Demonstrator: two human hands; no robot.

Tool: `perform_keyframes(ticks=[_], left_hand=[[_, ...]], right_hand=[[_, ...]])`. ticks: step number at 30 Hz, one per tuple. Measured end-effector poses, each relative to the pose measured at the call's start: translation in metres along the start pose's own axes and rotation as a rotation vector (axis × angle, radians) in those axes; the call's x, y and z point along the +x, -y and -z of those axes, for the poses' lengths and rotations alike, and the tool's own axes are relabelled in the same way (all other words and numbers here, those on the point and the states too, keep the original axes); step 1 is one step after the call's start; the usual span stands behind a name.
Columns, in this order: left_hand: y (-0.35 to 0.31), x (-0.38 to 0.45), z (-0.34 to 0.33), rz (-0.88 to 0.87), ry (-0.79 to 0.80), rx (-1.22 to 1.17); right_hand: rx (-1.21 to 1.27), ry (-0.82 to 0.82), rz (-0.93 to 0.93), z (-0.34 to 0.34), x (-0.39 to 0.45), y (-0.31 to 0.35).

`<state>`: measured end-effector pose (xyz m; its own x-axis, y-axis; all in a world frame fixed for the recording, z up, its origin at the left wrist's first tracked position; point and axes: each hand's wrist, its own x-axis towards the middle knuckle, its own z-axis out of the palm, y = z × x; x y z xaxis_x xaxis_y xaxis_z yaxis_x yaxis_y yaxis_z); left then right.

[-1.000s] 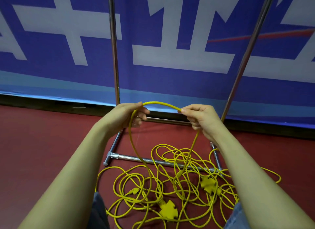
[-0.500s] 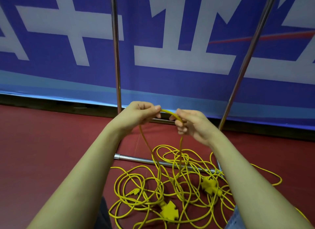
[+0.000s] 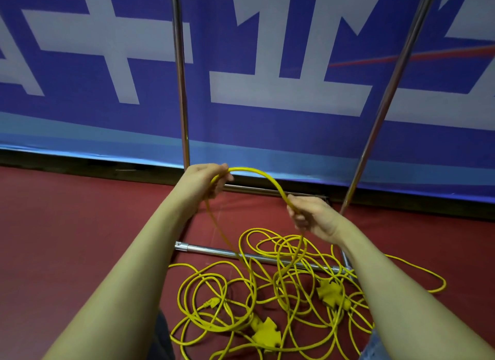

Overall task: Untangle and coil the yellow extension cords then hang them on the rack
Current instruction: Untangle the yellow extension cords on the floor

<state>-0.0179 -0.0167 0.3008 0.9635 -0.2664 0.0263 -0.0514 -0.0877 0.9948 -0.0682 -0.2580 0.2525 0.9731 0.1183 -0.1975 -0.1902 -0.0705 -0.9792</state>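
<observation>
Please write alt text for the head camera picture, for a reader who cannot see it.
Two bare hands, left hand and right hand, hold an arch of yellow cord above a tangled cord pile on the red floor, before a metal rack.

You're looking at yellow extension cords (image 3: 281, 284) in smooth, slightly glossy plastic sheathing, a rack (image 3: 181, 91) of polished, reflective metal tubing, a matt dark-red floor (image 3: 80, 225), and a smooth printed blue banner (image 3: 267, 134) with faint sheen.
</observation>
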Motion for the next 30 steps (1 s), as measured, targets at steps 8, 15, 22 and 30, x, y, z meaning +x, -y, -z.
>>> perform_keyframes(ticks=[8,15,22,30], left_hand=[[0.002,-0.003,-0.017,-0.044,0.169,0.338],[-0.01,-0.01,-0.031,-0.136,0.316,0.216],[-0.031,-0.009,-0.018,-0.202,0.189,-0.326],[-0.013,0.001,0.0,0.076,0.065,-0.205]], right_hand=[[-0.088,-0.008,0.097,-0.014,0.003,0.019],[0.024,0.05,0.142,-0.019,0.001,0.034],[0.02,0.124,0.012,-0.014,-0.003,0.015],[0.224,-0.005,0.017,0.006,-0.005,0.001]])
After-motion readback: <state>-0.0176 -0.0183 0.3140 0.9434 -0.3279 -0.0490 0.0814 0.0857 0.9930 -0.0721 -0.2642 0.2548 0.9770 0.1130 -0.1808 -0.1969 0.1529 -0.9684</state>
